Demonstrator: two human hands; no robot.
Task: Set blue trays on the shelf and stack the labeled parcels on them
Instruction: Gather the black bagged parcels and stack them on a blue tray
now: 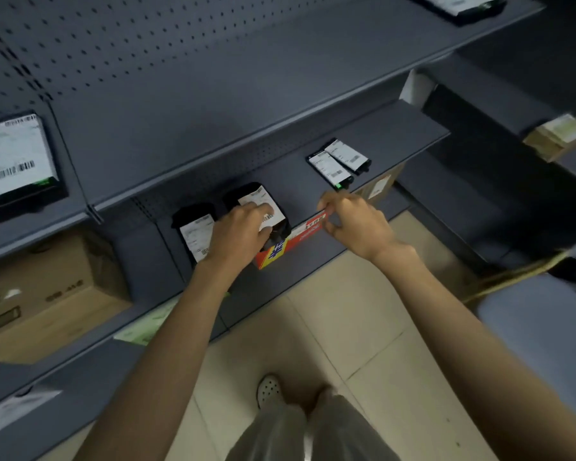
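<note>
On the dark grey shelf [396,134] lie black parcels with white labels. My left hand [240,234] presses down on one black labeled parcel [246,196], fingers over its label. A second black parcel [195,227] lies just left of it. My right hand [356,221] pinches the far end of a long red and white box [290,242] that lies along the shelf's front edge, its near end under the left hand's parcel. Two more slim black parcels [338,163] lie side by side farther right. No blue tray shows.
A larger labeled parcel [14,158] rests on the shelf above at left. Cardboard boxes [40,294] fill the lower shelf at left, another [557,136] sits far right. Beige tiled floor [363,344] and my legs are below. A person's blurred grey-blue sleeve [546,327] shows at right.
</note>
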